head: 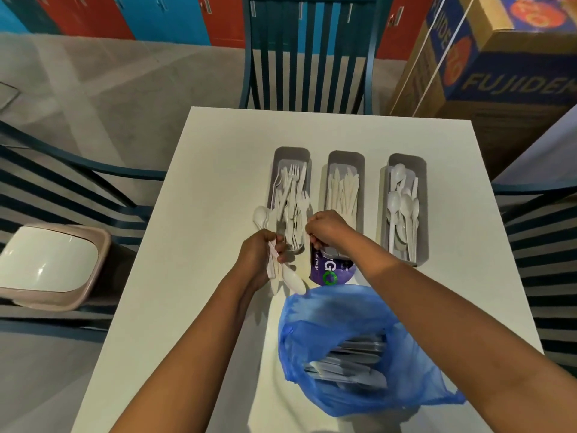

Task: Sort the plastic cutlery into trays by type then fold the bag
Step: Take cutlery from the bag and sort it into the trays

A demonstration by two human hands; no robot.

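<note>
Evidently mid-sort. Three grey trays stand in a row near the far edge of the white table: fork tray toward the far-left, knife tray in the middle, spoon tray toward the far-right. All three already hold white cutlery; pieces overlap, so no exact count per tray is possible, though each clearly holds several.

Left hand grips a mixed bundle of cutlery, fingers curled round it: at least two spoons show, one bowl above the hand, one below; other handles cannot be told apart. Bundle sits at the near end of the fork tray.

Right hand pinches a purple wrapper, one only, fingers curled, just in front of the knife tray.

One blue plastic bag lies open at the near edge, unfolded, with more packets inside; number unclear.

Judgement: sorting well advanced but unfinished; held bundle and bag contents remain, then the fold.
</note>
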